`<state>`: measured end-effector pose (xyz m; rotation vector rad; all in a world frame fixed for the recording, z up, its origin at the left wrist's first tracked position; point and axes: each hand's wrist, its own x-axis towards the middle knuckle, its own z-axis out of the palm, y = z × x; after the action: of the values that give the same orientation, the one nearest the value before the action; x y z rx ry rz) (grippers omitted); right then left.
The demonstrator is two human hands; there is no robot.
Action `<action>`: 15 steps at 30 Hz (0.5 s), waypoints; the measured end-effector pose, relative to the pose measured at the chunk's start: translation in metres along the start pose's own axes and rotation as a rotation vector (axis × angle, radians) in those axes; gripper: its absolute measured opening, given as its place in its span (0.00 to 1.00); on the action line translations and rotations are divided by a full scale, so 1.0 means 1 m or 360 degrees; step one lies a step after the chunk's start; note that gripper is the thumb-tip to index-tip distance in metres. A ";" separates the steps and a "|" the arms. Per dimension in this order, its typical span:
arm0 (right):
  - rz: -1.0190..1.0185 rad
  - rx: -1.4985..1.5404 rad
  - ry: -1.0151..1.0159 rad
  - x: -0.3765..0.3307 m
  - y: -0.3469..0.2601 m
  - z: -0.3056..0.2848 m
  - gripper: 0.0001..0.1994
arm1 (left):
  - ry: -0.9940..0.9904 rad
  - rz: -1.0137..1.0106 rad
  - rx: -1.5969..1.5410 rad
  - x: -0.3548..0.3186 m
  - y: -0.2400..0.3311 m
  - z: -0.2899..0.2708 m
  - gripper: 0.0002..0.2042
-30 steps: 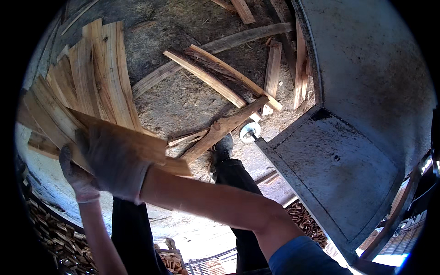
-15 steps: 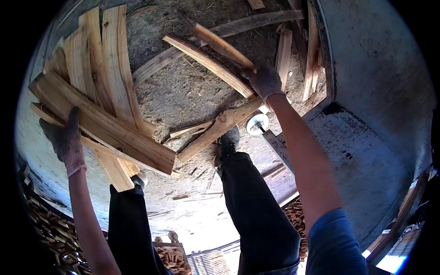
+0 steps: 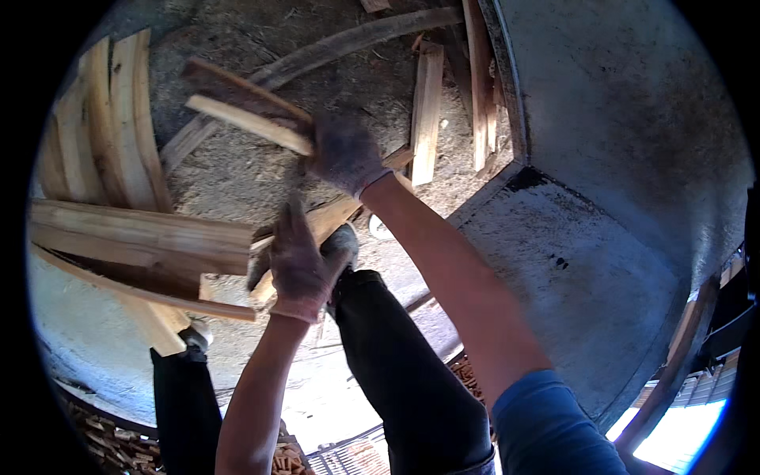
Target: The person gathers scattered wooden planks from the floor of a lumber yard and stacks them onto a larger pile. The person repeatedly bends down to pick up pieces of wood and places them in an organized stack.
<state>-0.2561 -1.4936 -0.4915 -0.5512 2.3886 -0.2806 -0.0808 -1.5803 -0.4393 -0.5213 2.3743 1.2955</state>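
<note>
My right hand (image 3: 344, 154), in a worn work glove, grips two split wood slats side by side, a dark-faced one (image 3: 249, 91) and a paler one (image 3: 249, 125). They stick out to the left over the ground. Just below, my gloved left hand (image 3: 299, 257) has its fingers stretched upward and its thumb apart, with nothing seen in it. Its fingers are in front of a rough wood slab (image 3: 336, 215) lying by my shoe; whether they touch it I cannot tell. To its left lie wide boards (image 3: 142, 233), with a thin curved strip (image 3: 150, 286) along their near side.
More long planks (image 3: 103, 127) lie at the far left. A curved pole (image 3: 356, 39) crosses the dirt behind my hands. Upright-looking slats (image 3: 427, 111) lie beside a large pale metal panel (image 3: 609, 103) on the right. Chopped wood (image 3: 115, 443) is heaped at the lower left.
My left hand has let go of the boards at the left and moved right, close to my right hand. The right hand has moved left with the slats. The view has shifted too.
</note>
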 end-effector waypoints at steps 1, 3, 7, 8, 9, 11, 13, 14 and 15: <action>-0.0015 0.0105 -0.0049 -0.005 -0.008 -0.011 0.26 | 0.0169 0.0012 0.0327 0.008 -0.003 0.012 0.49; -0.0049 0.0339 -0.0141 -0.019 -0.026 -0.027 0.27 | -0.0171 -0.0010 -0.0012 0.024 -0.018 0.030 0.46; 0.0009 0.0817 -0.0133 -0.013 -0.051 -0.036 0.29 | -0.0499 0.0059 0.0018 0.028 -0.022 0.038 0.27; 0.0133 0.0918 -0.0221 -0.009 -0.054 -0.051 0.29 | -0.0580 0.0109 0.0088 0.025 -0.008 0.018 0.27; 0.0268 0.1022 -0.0320 -0.008 -0.052 -0.063 0.29 | -0.0625 0.0032 -0.0014 0.014 0.001 -0.004 0.28; 0.0387 0.1046 -0.0286 0.008 -0.027 -0.090 0.31 | -0.0657 -0.0143 -0.0216 -0.017 0.017 -0.042 0.29; 0.0268 0.0990 -0.0114 0.018 0.011 -0.103 0.34 | -0.0450 -0.0032 -0.0404 -0.045 0.007 -0.053 0.28; 0.0320 0.1034 -0.0244 0.017 0.016 -0.108 0.33 | -0.0419 0.0060 -0.0412 -0.047 0.007 -0.062 0.27; 0.0375 0.1076 -0.0374 0.015 0.019 -0.112 0.33 | -0.0371 0.0137 -0.0292 -0.047 -0.004 -0.067 0.30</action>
<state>-0.3452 -1.4772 -0.4210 0.0141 1.9402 -0.8222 -0.0489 -1.6328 -0.3857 -0.3026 2.1201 1.5325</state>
